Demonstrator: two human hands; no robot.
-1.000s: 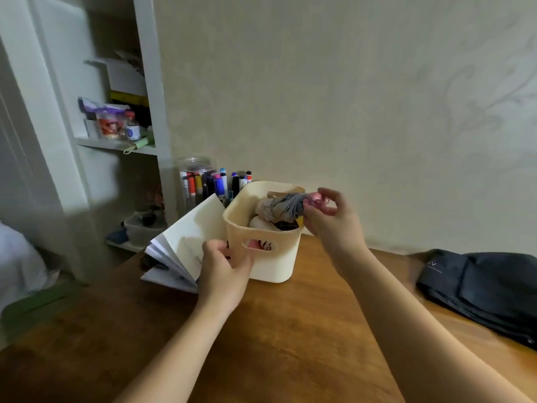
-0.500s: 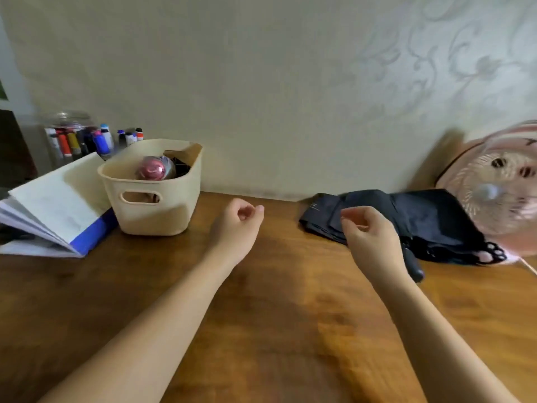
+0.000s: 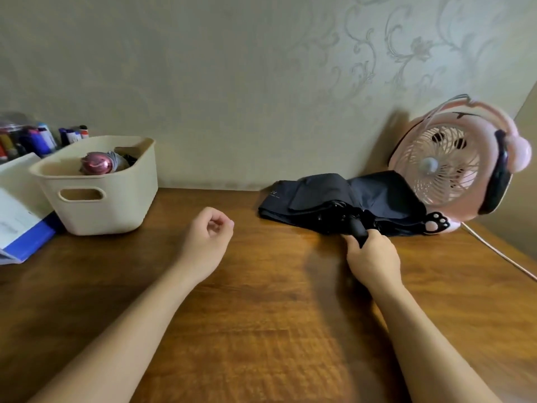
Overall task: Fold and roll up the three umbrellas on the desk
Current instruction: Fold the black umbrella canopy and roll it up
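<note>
A dark navy umbrella [image 3: 334,199] lies collapsed but loose on the wooden desk [image 3: 261,315], against the wall at the right. My right hand [image 3: 373,257] grips its black handle [image 3: 357,228] at the near end. My left hand [image 3: 209,237] hovers over the middle of the desk, fingers loosely curled, holding nothing. A cream basket [image 3: 98,187] at the left holds a rolled umbrella with a pink handle [image 3: 97,162] sticking up and grey fabric beside it.
A pink desk fan [image 3: 453,164] with a paw-shaped foot stands right behind the navy umbrella, its white cable [image 3: 499,254] running along the desk's right side. Open booklets [image 3: 20,205] and a jar of markers [image 3: 35,139] sit left of the basket.
My right hand left the basket, crossed to the right and took hold of the navy umbrella's handle. My left hand let go of the basket. The view swung right.
</note>
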